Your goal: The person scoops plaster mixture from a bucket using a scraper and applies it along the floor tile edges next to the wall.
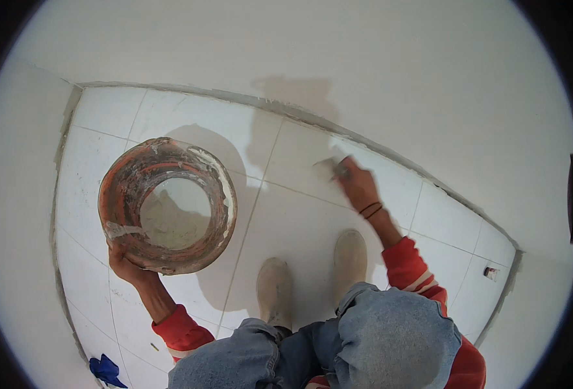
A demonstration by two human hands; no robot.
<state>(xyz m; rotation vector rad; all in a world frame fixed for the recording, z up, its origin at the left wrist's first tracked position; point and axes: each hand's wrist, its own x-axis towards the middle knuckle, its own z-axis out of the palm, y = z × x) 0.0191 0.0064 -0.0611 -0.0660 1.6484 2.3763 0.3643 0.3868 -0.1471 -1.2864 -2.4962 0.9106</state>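
Note:
My left hand (125, 262) is closed on the near-left rim of a round, dirty bucket (114, 188), its inside crusted with dark and orange-red stains. Pale wet plaster (176, 217) lies at the bottom, and a whitish smear coats the right side of the rim. The bucket casts a shadow on the floor to its right. Farther right, my right hand (358, 187) is closed round a putty knife (326, 168), whose pale blade points left and is somewhat blurred. The knife is over the floor tiles, apart from the bucket; its handle is mostly hidden by my fingers.
White floor tiles (286, 220) meet pale walls (390, 58) along a rough grey unfinished strip (267, 104). My feet in beige boots (274, 288) stand between my hands. A blue crumpled thing (107, 369) lies at lower left, a small dark-and-white object (491, 273) at right.

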